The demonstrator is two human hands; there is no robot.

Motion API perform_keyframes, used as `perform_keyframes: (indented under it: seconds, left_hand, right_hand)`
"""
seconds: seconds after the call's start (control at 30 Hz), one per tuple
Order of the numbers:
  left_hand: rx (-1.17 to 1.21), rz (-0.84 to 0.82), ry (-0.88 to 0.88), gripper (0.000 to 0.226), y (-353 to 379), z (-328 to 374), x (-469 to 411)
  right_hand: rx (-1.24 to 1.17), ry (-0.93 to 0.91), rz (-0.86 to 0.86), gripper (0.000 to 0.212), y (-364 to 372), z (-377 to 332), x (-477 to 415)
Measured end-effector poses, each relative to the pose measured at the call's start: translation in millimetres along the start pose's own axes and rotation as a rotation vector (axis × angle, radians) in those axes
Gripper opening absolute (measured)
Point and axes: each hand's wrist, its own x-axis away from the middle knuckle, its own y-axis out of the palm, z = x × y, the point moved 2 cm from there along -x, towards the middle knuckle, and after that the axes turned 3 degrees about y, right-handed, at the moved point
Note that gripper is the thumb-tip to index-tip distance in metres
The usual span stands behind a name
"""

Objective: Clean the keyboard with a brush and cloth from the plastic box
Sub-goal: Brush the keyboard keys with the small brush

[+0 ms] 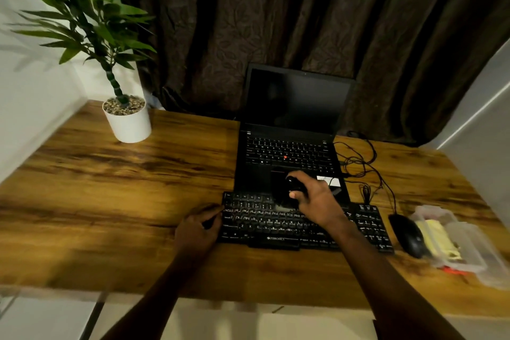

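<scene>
A black keyboard lies on the wooden desk in front of an open laptop. My right hand grips a black brush whose pale bristles touch the keyboard's upper middle keys. My left hand rests at the keyboard's left edge, fingers curled against its side. At the right stands the clear plastic box, open, with a yellow cloth inside.
The black laptop sits right behind the keyboard. A black mouse with tangled cables lies between keyboard and box. A potted plant stands at the back left. Bare wooden desk spreads to the left.
</scene>
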Motion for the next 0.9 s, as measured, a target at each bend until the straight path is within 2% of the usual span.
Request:
perform_keyframes:
  seconds: [0.17,0.43,0.6,0.73,0.9]
  left_hand:
    - [-0.025,-0.023,-0.031,0.028,0,-1,-2]
    - [-0.06,-0.002,-0.115,0.028,-1,10,-1]
    - [-0.046,-0.005,-0.091,0.028,1,3,-1]
    - [-0.007,0.029,0.009,0.029,5,-7,-1]
    - [-0.018,0.037,0.06,0.033,5,-15,-3]
  right_hand:
    - [0.074,0.008,0.051,0.044,-23,21,14]
    - [-0.067,-0.038,0.024,0.044,-12,21,8]
    - [0.011,-0.002,-0.015,0.044,-32,44,4]
    - [0.045,-0.008,-0.003,0.042,-44,59,7]
    - [-0.051,-0.03,0.0,0.04,-33,55,4]
